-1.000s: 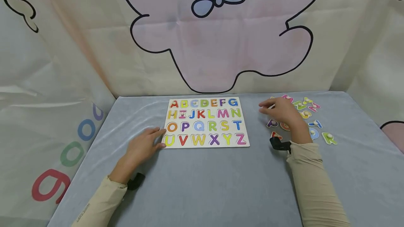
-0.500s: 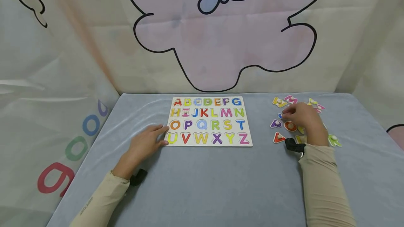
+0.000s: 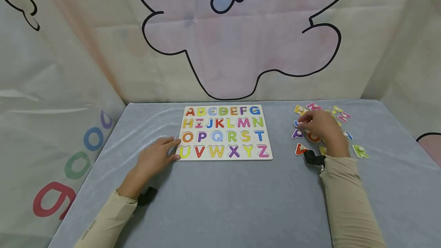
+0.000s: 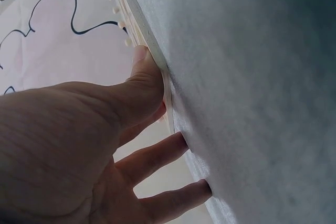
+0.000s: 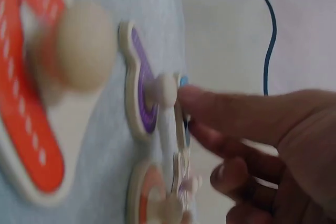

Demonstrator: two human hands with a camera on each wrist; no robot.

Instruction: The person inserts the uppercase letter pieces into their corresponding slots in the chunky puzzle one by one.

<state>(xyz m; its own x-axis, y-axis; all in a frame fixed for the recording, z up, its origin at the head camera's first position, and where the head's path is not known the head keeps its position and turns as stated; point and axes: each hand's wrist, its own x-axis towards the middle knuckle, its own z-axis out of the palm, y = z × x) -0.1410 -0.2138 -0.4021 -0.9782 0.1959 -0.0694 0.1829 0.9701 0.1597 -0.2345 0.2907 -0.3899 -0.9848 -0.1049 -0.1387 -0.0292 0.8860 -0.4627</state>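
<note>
A white alphabet puzzle board [image 3: 225, 160] lies flat on the table in the head view, some letters with knobs, others without. My left hand [image 3: 155, 158] rests at its left edge. In the left wrist view the thumb [image 4: 146, 72] touches the board's edge and the other fingers stretch towards the cloth. My right hand [image 3: 320, 125] reaches into the loose letter pieces, thumb and forefinger pinching a small blue letter piece [image 3: 296, 123]. Seen from the right wrist, this blue piece [image 5: 184, 81] is mostly hidden by the fingertips. The purple P piece [image 5: 140, 82] lies just beside them.
Around the right hand lie several knobbed letters, among them a red piece [image 3: 301, 149], an orange O [image 3: 313, 137], a yellow piece [image 3: 300, 110] and a green R [image 3: 360, 151]. Grey-blue cloth covers the table [image 3: 220, 202]; a printed curtain [image 3: 227, 49] hangs behind.
My right hand has moved from above the pieces down to the blue letter and now pinches it. The left hand stays at the board's edge. The head view has shifted slightly.
</note>
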